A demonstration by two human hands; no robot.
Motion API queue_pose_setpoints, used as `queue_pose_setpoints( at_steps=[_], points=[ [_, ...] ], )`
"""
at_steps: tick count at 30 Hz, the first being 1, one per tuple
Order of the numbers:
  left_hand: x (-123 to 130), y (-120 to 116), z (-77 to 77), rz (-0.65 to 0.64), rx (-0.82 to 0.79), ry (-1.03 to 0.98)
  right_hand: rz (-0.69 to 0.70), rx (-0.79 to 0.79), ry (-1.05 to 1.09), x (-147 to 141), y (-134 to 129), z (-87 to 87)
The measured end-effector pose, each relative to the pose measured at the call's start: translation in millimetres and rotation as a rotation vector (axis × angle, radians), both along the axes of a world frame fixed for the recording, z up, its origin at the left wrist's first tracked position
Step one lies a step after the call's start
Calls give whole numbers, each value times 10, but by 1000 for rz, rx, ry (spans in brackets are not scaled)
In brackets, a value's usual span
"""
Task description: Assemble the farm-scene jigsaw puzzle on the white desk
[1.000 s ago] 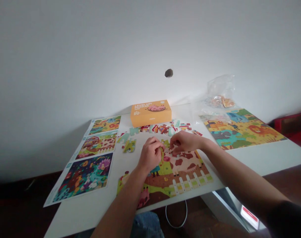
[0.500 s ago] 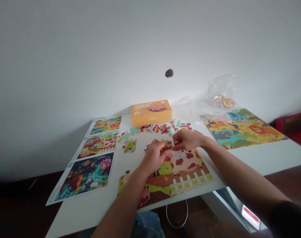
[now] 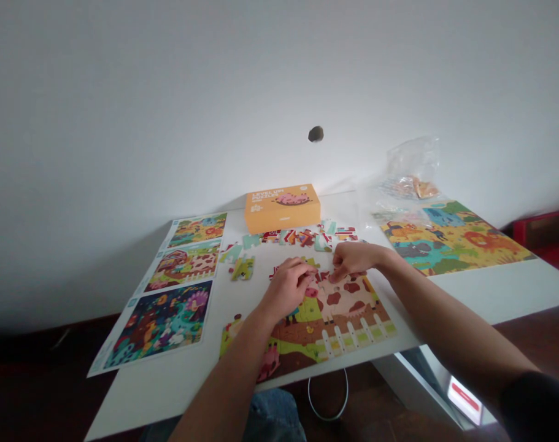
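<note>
The farm puzzle (image 3: 304, 331) is lying along the near edge of the table (image 3: 169, 399), its long axis running left to right, its printed cow (image 3: 346, 299) facing left. The left hand (image 3: 288, 285) is resting, fingers bent, at the puzzle's far side; the right hand (image 3: 351, 258) is curling, thumb down, at the cow's back. Whether either is gripping anything cannot be told.

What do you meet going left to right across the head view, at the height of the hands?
Sheet with three printed pictures → small green puzzle section → left hand → right hand → puzzle with a lion.
</note>
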State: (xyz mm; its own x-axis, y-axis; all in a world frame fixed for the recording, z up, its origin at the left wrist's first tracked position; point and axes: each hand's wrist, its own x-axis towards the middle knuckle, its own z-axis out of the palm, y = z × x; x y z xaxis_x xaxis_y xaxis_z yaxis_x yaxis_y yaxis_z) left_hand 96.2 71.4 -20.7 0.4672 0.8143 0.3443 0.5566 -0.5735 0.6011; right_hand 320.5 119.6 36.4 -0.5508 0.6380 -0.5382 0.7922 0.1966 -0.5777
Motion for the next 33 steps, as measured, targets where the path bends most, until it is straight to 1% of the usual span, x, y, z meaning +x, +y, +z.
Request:
queue_pose_setpoints(
  at_steps=[8,18,26,30,33],
  points=[
    [10,-12,4,12,-2,-11,-46,158,-224,13,46,-44],
    [17,-33,36,-47,21,47,-76,232,-273,-30,23,-5],
    [13,-42,15,-71,77,118,-26,167,-261,-50,10,-20],
    [20,-63,47,-90,98,150,-22,146,-234,98,94,-51],
    [20,-80,62,-99,100,162,-74,132,-209,240,175,-73]
  ],
)
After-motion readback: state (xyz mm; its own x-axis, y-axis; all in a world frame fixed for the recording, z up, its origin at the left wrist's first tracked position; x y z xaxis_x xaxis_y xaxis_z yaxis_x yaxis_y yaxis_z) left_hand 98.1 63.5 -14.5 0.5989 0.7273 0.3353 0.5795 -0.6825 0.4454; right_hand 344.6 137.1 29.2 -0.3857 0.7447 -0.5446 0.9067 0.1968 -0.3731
